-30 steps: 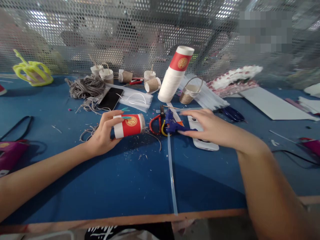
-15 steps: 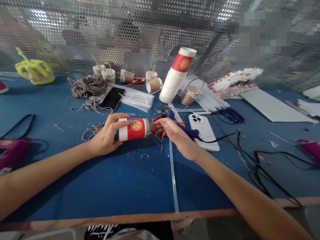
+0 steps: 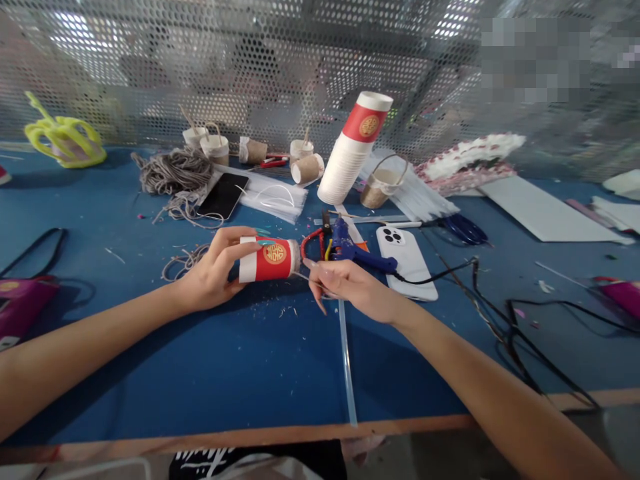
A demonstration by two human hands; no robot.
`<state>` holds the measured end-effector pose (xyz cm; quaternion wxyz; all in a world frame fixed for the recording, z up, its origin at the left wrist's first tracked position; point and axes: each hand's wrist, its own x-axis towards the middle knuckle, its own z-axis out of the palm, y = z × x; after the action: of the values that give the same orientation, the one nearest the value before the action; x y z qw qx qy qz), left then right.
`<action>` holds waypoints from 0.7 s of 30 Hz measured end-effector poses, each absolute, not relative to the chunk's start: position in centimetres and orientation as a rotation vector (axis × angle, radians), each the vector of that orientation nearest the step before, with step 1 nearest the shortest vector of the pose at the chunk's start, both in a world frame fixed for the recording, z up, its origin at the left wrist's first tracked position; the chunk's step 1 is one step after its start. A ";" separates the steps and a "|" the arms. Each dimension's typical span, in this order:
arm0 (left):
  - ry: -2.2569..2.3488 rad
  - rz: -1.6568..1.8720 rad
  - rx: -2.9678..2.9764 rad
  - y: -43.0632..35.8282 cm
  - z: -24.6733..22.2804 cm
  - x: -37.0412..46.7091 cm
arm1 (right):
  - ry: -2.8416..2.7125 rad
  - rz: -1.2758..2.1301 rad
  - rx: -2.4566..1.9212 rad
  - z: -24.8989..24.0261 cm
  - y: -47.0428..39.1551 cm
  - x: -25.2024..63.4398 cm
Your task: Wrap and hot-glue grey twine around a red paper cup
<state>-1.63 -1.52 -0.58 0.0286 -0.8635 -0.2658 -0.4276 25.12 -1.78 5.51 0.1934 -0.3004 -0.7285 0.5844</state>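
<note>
We clasped a red-and-white paper cup sideways in our left hand, left of the blue glue gun; our right hand, on the gun's near side, pinched thin cord at the cup's wrapped end; a white smartphone lay right of the gun.

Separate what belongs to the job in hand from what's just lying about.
Job in hand:
red-and-white cup, held in the left hand
thin cord, pinched by the right hand
blue glue gun, probably; it lies close by

Apparently just lying about:
white phone
black phone
white board
</note>
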 end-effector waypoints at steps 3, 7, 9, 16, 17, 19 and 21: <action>-0.821 -1.308 -2.667 -1.6 -0.3 -1.3 | -2.162 1.438 -0.845 6.4 -1.5 25.2; -0.848 -1.289 -2.670 -1.6 -0.1 -1.1 | -2.249 1.026 -0.925 7.3 -0.8 24.7; -0.902 -1.321 -2.658 -1.5 0.0 -1.2 | -2.234 0.992 -1.005 7.8 -0.4 24.2; -1.115 -1.708 -2.810 -1.1 -0.1 -1.5 | -2.362 0.929 -1.193 12.4 1.5 22.4; -1.144 -1.764 -2.817 -1.1 -0.1 -1.5 | -2.416 0.890 -1.182 13.1 1.7 22.1; -1.167 -1.858 -2.826 -0.9 -0.3 -1.5 | -2.471 0.844 -1.148 14.0 1.9 21.6; -1.161 -1.911 -2.850 -0.7 -0.4 -1.6 | -2.464 0.831 -1.100 14.1 2.1 21.3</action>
<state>-1.60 -0.74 -0.39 -0.2381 -0.7641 -0.3112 -0.5125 21.27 2.06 14.13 0.1583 -0.3847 -0.8617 0.2905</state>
